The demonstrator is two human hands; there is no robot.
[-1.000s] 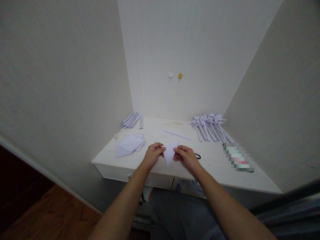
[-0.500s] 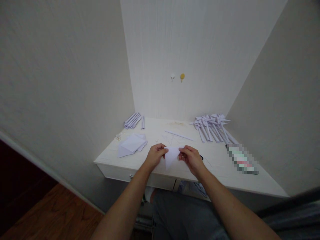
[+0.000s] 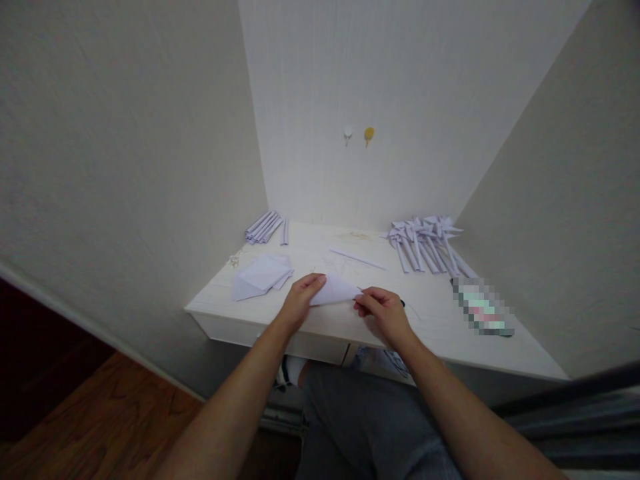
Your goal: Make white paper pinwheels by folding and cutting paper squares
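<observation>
A folded white sheet of paper (image 3: 336, 291), triangular in outline, is held between both hands above the front of the table. My left hand (image 3: 304, 297) pinches its left side, thumb on top. At the right tip, the fingers of my right hand (image 3: 384, 309) are closed on a corner. Beyond the hands lies a thin rolled paper stick (image 3: 357, 259). To the left of my left hand is a loose pile of paper sheets (image 3: 260, 276). A small black object (image 3: 403, 303) shows partly behind my right hand; its kind is hidden.
On the white table (image 3: 320, 235), paper rolls (image 3: 263, 227) are stacked at the back left. Several paper pinwheels (image 3: 423, 240) on rolled sticks lie at the back right. A blurred-out packet (image 3: 481, 307) rests near the right wall. Two hooks (image 3: 369, 135) hang on the back wall.
The paper has turned in my hands: its point, which faced down, now faces right. My right hand has shifted to that point. The view has tilted slightly downward.
</observation>
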